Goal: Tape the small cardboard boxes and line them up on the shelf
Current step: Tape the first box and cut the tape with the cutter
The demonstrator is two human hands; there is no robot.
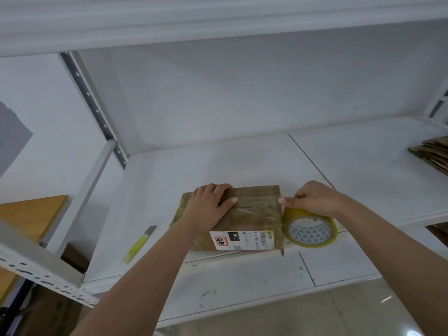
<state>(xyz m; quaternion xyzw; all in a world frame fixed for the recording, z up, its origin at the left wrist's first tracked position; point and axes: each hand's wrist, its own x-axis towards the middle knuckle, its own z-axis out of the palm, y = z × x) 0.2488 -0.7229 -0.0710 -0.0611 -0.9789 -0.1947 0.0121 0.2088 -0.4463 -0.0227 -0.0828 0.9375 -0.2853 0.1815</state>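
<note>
A small brown cardboard box point(252, 214) lies on the white shelf point(218, 166), a white shipping label on its near side. My left hand point(208, 207) rests flat on the box's left half, fingers spread over the top. My right hand point(312, 198) grips a roll of clear yellowish tape point(310, 230) at the box's right edge. A strip of tape runs from the roll leftward across the box top towards my left thumb.
A yellow utility knife point(139, 244) lies on the shelf left of the box. A stack of flattened cardboard point(434, 154) sits at the far right of the shelf. A metal upright point(94, 110) stands at the left, with a wooden surface point(29, 214) beyond it.
</note>
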